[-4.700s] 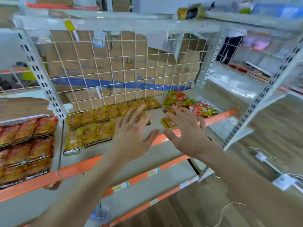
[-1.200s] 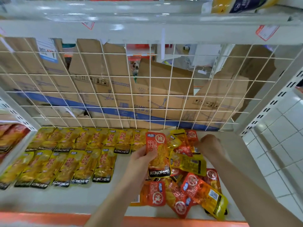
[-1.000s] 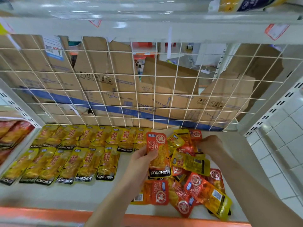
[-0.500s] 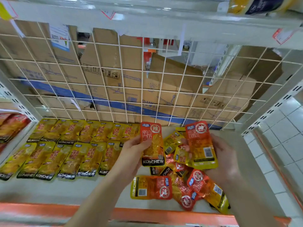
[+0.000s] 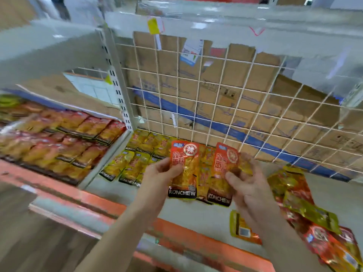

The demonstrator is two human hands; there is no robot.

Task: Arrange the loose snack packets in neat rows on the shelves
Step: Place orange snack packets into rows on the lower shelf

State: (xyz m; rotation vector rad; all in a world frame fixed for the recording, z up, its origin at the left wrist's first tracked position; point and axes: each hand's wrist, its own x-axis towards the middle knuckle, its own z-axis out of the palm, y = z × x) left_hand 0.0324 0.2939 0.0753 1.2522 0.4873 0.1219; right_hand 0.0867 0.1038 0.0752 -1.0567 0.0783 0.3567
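Two packets are held above the grey shelf deck (image 5: 196, 214): left hand (image 5: 159, 173) pinches the left KONCHEW packet (image 5: 184, 169), right hand (image 5: 249, 185) grips the right KONCHEW packet (image 5: 223, 173). Loose packet pile (image 5: 300, 205) lies right; yellow packet rows (image 5: 135, 161) lie far left, by the wire-grid back (image 5: 225, 107).

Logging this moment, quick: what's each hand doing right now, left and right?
Left hand: pinching an orange Konchew packet, held upright.
Right hand: gripping a second orange packet beside it.
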